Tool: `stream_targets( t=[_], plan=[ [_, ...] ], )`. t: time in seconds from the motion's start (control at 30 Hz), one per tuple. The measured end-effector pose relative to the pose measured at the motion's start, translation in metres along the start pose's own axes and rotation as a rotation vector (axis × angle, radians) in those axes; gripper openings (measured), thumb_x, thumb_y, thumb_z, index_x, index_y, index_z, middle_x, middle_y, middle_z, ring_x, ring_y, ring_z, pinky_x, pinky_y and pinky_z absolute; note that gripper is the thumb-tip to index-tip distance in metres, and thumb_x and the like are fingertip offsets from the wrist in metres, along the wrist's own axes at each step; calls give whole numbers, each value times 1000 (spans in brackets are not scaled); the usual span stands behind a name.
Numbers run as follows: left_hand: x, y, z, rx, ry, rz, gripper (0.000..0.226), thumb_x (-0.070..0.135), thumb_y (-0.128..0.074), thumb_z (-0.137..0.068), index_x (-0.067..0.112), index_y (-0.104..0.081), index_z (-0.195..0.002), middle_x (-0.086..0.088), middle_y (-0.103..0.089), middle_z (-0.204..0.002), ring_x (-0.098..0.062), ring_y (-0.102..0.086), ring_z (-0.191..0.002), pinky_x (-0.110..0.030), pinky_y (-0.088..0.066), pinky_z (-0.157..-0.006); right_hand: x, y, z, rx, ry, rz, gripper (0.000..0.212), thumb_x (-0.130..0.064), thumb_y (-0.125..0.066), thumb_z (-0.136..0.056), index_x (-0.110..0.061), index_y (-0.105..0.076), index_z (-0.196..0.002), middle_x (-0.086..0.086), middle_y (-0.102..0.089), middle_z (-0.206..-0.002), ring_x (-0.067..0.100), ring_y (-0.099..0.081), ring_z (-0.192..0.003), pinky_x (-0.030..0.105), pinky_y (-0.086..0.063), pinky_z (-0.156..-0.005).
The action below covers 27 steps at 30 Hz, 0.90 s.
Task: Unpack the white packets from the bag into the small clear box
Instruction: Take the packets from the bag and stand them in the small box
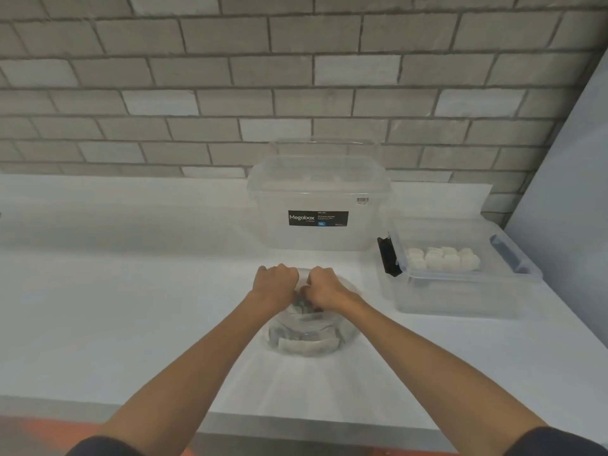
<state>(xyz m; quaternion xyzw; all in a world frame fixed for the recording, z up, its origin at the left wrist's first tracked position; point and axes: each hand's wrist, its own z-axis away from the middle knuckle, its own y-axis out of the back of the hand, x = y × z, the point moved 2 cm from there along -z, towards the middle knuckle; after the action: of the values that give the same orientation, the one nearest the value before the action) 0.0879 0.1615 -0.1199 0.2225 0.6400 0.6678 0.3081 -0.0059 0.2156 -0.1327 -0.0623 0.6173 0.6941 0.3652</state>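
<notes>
Both left hand (275, 284) and right hand (324, 289) on bag (306, 340) top

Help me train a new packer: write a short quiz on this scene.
1. True or false: the left hand and right hand both grip the clear bag.
2. Relative to the Megabox container, the small clear box stands: A) left B) right C) on top.
3. What already lies in the small clear box?
Key: 1 true; 2 B; 3 white packets.
</notes>
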Motion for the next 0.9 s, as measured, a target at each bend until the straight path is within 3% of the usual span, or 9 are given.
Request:
stream_targets(
  t=[0.13, 0.27, 0.37, 0.5, 0.57, 0.63, 0.73, 0.8, 0.9],
  plan=[
    [-2, -9, -1, -41, 30, -65, 35, 41, -47, -94, 13, -61, -111, -3, -64, -113, -23, -57, -109, -34, -36, -90, -2, -4, -2, 23, -78, -167, 9, -1, -56, -84, 2, -64, -80, 12, -57, -76, 18, -49, -54, 23, -43, -49],
    [-7, -14, 0, -101, 46, -7, 55, 62, -50, -86, 17, -60, -114, -2, -58, -118, -24, -51, -115, -38, -34, -94, 0, 1, -2, 26, -128, -297, 12, 5, -57, -83, 7, -68, -88, 12, -59, -64, 15, -52, -45, 21, -46, -43],
    [-12, -14, 0, -95, 62, 84, 49, 61, -54, -84, 20, -62, -109, 0, -58, -115, -23, -50, -114, -39, -33, -92, 2, 11, 2, 38, -133, -381, 9, 3, -60, -84, 6, -67, -90, 12, -62, -61, 15, -57, -45, 24, -52, -48],
    [-23, -7, 3, -40, 83, 423, 29, 48, -65, -82, 28, -64, -102, 14, -60, -106, -15, -52, -110, -38, -29, -91, 10, 26, 8, 68, -133, -445, 9, 1, -61, -85, -4, -65, -78, 11, -65, -65, 16, -61, -52, 22, -54, -51],
    [-30, -3, 2, -19, 88, 648, 10, 41, -68, -81, 32, -67, -85, 21, -64, -95, -11, -57, -106, -39, -34, -96, 17, 32, 10, 71, -151, -484, 9, 0, -62, -85, -5, -65, -77, 11, -66, -67, 16, -63, -55, 20, -52, -50],
    [-35, 3, 1, 1, 75, 838, 6, 38, -69, -75, 33, -67, -72, 17, -69, -89, -12, -62, -99, -42, -42, -97, 22, 35, 12, 45, -165, -550, 6, 0, -63, -84, -3, -65, -80, 13, -67, -66, 16, -63, -55, 20, -50, -49],
    [-35, 14, 5, -13, 35, 997, 4, 27, -68, -82, 26, -68, -78, 3, -71, -92, -16, -63, -88, -27, -51, -76, 25, 38, 14, 16, -168, -708, 6, 2, -62, -86, -2, -62, -81, 14, -66, -69, 17, -65, -56, 22, -49, -48],
    [-33, 19, 7, -46, 42, 1029, 7, 24, -68, -86, 18, -67, -91, -2, -68, -90, -15, -60, -77, -18, -43, -60, 24, 41, 16, 6, -176, -823, 8, 4, -60, -88, -3, -59, -84, 14, -65, -73, 16, -66, -57, 22, -48, -48],
    [-32, 18, 8, -71, 83, 1064, 25, 30, -73, -83, 15, -65, -102, -2, -67, -90, -15, -60, -74, -19, -41, -59, 24, 44, 18, -9, -198, -963, 8, 5, -56, -91, -3, -57, -89, 15, -64, -77, 16, -68, -60, 23, -49, -50]
  ],
)
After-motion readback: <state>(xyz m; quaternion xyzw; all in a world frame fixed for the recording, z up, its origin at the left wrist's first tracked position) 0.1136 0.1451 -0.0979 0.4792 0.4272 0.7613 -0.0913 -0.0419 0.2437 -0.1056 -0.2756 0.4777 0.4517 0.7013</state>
